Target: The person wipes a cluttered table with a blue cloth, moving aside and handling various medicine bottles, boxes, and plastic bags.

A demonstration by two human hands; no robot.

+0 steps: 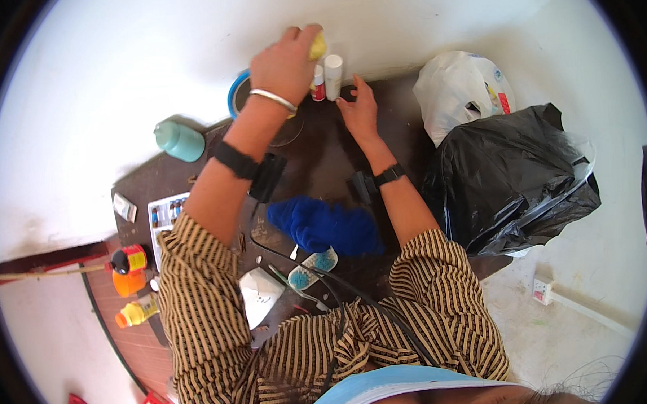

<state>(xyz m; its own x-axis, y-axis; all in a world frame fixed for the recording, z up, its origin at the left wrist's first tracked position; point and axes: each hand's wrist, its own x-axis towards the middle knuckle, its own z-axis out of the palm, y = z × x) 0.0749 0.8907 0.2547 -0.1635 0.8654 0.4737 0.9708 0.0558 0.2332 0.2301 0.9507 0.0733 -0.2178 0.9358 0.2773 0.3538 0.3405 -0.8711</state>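
Note:
My left hand [285, 63], with a silver bangle at the wrist, is raised near the wall and holds a yellow object [317, 46], mostly hidden by the fingers. Just below it, a small red-and-white bottle [318, 86] stands beside a taller white cylindrical bottle [333, 78] at the table's back edge. My right hand [360, 111] is to the right of the white bottle, fingers apart. Its thumb tip is close to the bottle's base; contact cannot be made out. Behind my left wrist, a round blue-rimmed object [234, 95] is partly hidden.
On the dark table [321, 159] lie a blue cloth [324, 223], a brush-like item with blue bristles [313, 268] and white paper [260, 294]. A teal bottle [180, 141] stands left. White [454, 90] and black plastic bags [512, 177] fill the right. Cables hang before my chest.

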